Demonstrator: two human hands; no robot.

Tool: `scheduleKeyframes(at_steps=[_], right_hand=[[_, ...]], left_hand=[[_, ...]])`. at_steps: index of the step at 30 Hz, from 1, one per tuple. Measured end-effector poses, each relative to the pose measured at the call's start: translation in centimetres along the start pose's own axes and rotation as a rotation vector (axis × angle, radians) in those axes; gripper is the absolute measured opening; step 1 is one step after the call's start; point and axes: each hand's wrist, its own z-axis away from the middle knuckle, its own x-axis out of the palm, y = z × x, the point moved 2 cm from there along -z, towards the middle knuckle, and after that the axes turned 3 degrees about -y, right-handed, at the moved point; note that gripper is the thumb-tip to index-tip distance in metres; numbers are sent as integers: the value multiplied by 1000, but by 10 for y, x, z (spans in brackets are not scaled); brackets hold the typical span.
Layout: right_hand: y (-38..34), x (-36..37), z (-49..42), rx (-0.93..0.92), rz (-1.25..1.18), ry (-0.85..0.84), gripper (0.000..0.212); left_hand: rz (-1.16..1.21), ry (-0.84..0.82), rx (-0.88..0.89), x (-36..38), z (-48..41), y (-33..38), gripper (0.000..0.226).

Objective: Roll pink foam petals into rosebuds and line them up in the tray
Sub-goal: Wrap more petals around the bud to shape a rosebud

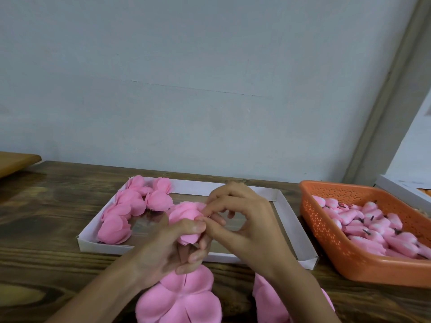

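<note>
- Holding a half-rolled rosebud in both hands, I see it in front of the middle of the tray.
- My left hand grips the bud from below, with the fingers curled round its lower end and the thumb pressed across its side.
- My right hand pinches the bud's right edge, its fingertips bent in against the foam just beside my left thumb.
- Finished rosebuds lie in the left part of the tray, touching one another in two rough lines from the far wall toward the near left corner.
- The tray is shallow white card and sits on the wooden table.
- One flat petal sheet lies on the table near me, below my left hand.
- A second petal sheet lies beside it, partly hidden by my right forearm.
- An orange basket stands just right of the tray, heaped with pink cores that have dark stubs.
- Part of a white box shows beyond the basket.
- A wooden board sits at the far left.
</note>
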Motion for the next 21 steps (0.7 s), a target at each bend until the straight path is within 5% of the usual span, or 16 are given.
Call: scheduleKeyframes(at_steps=[8, 21], right_hand=[[-6, -7, -2, -21, -41, -69, 19], [-11, -9, -3, 33, 7, -143, 23]], left_hand=[[164, -113, -80, 3, -1, -1, 53], [205, -13, 10, 5, -3, -1, 32]])
